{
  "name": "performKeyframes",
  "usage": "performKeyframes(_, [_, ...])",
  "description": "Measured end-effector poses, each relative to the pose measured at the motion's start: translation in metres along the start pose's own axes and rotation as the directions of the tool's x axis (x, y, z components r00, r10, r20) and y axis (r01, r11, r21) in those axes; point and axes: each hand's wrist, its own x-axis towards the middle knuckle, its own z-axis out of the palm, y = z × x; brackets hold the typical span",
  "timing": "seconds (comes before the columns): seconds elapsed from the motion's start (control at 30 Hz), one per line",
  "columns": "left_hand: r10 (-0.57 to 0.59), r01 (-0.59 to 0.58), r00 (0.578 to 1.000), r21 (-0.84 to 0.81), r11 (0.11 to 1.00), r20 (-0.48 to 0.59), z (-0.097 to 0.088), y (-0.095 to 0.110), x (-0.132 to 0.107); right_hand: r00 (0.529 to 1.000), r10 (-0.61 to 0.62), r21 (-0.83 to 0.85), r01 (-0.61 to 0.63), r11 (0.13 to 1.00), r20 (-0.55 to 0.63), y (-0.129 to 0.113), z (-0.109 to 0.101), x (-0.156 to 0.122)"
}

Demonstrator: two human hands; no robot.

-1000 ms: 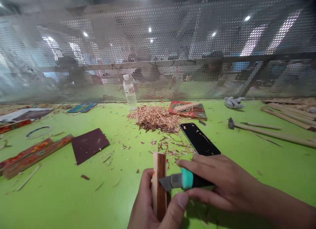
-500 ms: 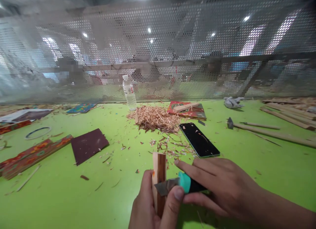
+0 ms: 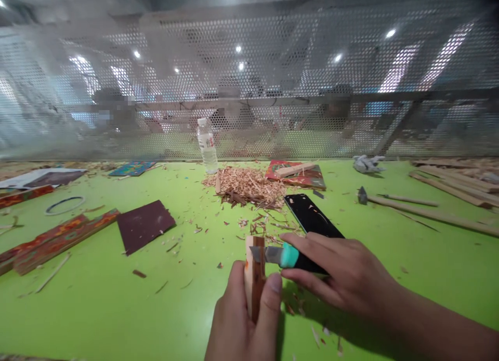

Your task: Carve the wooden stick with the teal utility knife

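Observation:
My left hand [image 3: 239,319] is closed round a short upright wooden block [image 3: 255,278], pale on one side and red-brown on the front, with the thumb on its right edge. My right hand [image 3: 343,272] grips a utility knife with a teal collar and black handle [image 3: 288,256]. The knife's grey blade lies against the top end of the block. Both hands are low in the middle of the green table [image 3: 97,309].
A black phone [image 3: 312,218] lies just beyond my right hand, with a pile of wood shavings [image 3: 249,187] and a water bottle [image 3: 206,153] behind it. Dark sandpaper [image 3: 145,226] and painted boards [image 3: 58,239] lie left; wooden sticks [image 3: 436,213] lie right. A perforated metal screen [image 3: 273,80] walls the far edge.
The knife blade has moved up along the block from its middle to its top end. My left thumb has slid lower on the block. Small chips now lie on the table under my right wrist.

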Motion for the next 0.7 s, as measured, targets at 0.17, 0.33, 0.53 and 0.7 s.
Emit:
performKeyframes(0.17, [-0.006, 0.005, 0.999, 0.019, 1.000, 0.038, -0.003, 0.004, 0.000, 1.000, 0.009, 0.015, -0.009, 1.000, 0.000, -0.001, 0.005, 0.002])
performKeyframes(0.33, [-0.045, 0.039, 0.998, 0.103, 0.994, 0.053, -0.004, 0.007, -0.004, 0.980, 0.194, 0.079, -0.190, 0.979, -0.041, 0.020, 0.000, 0.009])
performKeyframes(0.53, [-0.076, 0.063, 0.994, 0.152, 0.986, 0.083, -0.004, 0.004, -0.003, 0.937, 0.347, 0.067, -0.345, 0.936, -0.022, 0.034, -0.002, 0.006])
performKeyframes(0.7, [-0.096, 0.087, 0.993, 0.117, 0.989, 0.075, -0.005, 0.002, -0.002, 0.944, 0.325, 0.152, -0.329, 0.932, 0.050, 0.027, 0.003, 0.007])
